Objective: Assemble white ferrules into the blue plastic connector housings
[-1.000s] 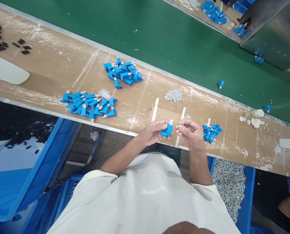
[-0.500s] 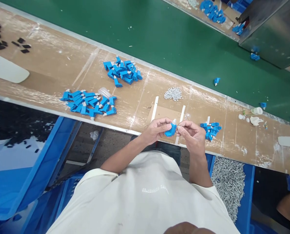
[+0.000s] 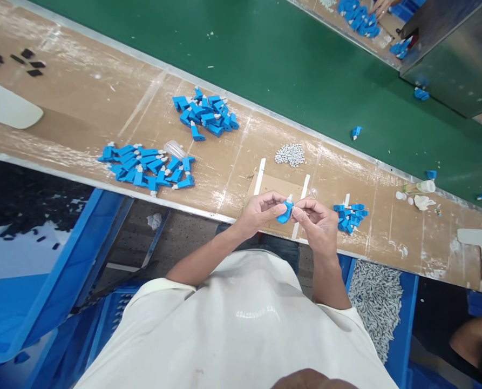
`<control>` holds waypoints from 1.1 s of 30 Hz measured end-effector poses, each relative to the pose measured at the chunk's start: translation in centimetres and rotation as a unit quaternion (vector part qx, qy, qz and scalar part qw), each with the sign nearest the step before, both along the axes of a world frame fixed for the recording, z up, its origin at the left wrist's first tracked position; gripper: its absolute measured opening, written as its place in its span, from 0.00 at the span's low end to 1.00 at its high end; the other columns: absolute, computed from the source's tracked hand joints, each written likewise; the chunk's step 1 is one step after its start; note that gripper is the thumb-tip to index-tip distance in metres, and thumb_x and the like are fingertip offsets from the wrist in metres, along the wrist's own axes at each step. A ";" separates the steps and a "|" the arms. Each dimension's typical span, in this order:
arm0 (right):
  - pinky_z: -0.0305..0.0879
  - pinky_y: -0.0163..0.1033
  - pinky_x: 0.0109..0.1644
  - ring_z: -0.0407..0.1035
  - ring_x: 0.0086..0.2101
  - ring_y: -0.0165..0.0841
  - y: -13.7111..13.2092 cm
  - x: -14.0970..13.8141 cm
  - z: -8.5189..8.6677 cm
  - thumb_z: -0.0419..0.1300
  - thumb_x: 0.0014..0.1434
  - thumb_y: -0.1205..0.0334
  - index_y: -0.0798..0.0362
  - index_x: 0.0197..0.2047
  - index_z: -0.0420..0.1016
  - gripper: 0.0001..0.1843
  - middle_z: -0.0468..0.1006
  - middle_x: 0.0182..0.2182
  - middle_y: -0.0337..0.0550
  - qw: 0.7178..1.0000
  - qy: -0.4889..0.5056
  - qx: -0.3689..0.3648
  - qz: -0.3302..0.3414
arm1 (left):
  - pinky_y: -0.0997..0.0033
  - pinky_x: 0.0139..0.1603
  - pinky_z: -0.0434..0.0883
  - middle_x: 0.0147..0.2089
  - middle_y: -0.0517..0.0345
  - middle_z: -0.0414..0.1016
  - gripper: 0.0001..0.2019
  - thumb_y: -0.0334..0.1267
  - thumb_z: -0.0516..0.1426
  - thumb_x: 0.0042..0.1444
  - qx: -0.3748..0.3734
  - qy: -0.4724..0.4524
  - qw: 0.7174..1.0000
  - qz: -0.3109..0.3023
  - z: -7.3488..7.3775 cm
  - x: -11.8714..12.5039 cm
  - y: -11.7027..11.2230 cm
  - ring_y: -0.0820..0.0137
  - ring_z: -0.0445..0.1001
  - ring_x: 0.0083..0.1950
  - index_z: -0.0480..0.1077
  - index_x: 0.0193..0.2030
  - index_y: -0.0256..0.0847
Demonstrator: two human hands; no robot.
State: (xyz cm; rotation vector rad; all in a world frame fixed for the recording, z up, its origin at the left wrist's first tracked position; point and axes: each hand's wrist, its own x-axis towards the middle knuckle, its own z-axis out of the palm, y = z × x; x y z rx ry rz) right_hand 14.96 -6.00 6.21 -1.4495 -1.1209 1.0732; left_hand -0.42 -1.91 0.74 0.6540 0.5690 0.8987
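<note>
My left hand [image 3: 260, 213] is closed in a pinch on a small blue plastic part [image 3: 284, 214] with a whitish nozzle-like tip pointing up. Against the right side of that part, my right hand [image 3: 318, 222] has its thumb and fingers pressed together; whatever small thing they may hold is hidden. Both hands are above a brown cardboard sheet [image 3: 279, 186] between two white strips. Just beyond lies a heap of small grey pieces [image 3: 290, 155]. To the right of my right hand is a small pile of blue parts [image 3: 351, 217].
Two larger piles of blue white-tipped parts [image 3: 206, 114] lie left on the worktable. Behind runs a green conveyor belt [image 3: 241, 59] with scattered blue parts. A blue bin of grey pieces [image 3: 376, 302] stands below right. A co-worker's hand [image 3: 381, 7] shows at upper right.
My right fingertips have come in against the blue part, and the small grey piece seen between them is now hidden. Blue parts on the belt have shifted left. A co-worker's hand has appeared.
</note>
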 end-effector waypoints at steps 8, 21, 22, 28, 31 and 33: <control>0.76 0.39 0.31 0.71 0.25 0.31 0.5 0.3 -0.7 0.78 0.46 0.47 0.50 0.29 0.81 0.18 0.77 0.26 0.38 1.000 0.012 -0.026 -0.014 | 0.72 0.38 0.70 0.33 0.57 0.77 0.21 0.52 0.74 0.45 0.026 0.019 0.999 0.026 -0.3 0.0 -0.1 0.72 0.75 0.35 0.78 0.37 0.37; 0.74 0.32 0.22 0.74 0.22 0.29 1.2 1.1 -2.6 0.83 0.32 0.48 0.48 0.35 0.87 0.26 0.81 0.23 0.36 0.966 0.206 -0.159 0.006 | 0.72 0.36 0.70 0.31 0.56 0.78 0.22 0.56 0.70 0.50 0.086 0.042 0.995 -0.033 0.4 -0.8 0.6 0.71 0.74 0.32 0.76 0.35 0.36; 0.74 0.31 0.22 0.75 0.22 0.29 1.3 1.0 -2.5 0.83 0.31 0.48 0.47 0.34 0.87 0.25 0.82 0.22 0.36 0.964 0.211 -0.163 0.006 | 0.72 0.35 0.70 0.31 0.56 0.78 0.22 0.56 0.70 0.51 0.093 0.047 0.994 -0.034 0.4 -0.8 0.7 0.71 0.74 0.32 0.76 0.36 0.36; 0.76 0.29 0.23 0.75 0.20 0.27 2.4 1.0 -3.1 0.85 0.28 0.52 0.47 0.31 0.88 0.24 0.83 0.22 0.36 0.947 0.251 -0.201 0.000 | 0.73 0.33 0.69 0.30 0.55 0.78 0.23 0.57 0.69 0.52 0.111 0.080 0.990 -0.040 0.0 -1.1 1.8 0.72 0.74 0.30 0.74 0.36 0.36; 0.77 0.30 0.24 0.75 0.21 0.28 3.2 1.2 -3.7 0.85 0.28 0.53 0.47 0.30 0.87 0.23 0.84 0.23 0.37 0.942 0.269 -0.201 0.007 | 0.73 0.33 0.69 0.30 0.55 0.77 0.24 0.58 0.68 0.53 0.127 0.086 0.987 -0.046 0.2 -1.3 2.6 0.73 0.74 0.30 0.74 0.36 0.36; 0.77 0.30 0.24 0.75 0.21 0.28 3.6 1.3 -3.9 0.85 0.31 0.53 0.47 0.31 0.87 0.22 0.84 0.23 0.37 0.940 0.274 -0.200 0.022 | 0.73 0.33 0.69 0.30 0.55 0.77 0.24 0.58 0.68 0.52 0.137 0.089 0.985 -0.052 0.4 -1.3 2.8 0.73 0.74 0.30 0.73 0.36 0.35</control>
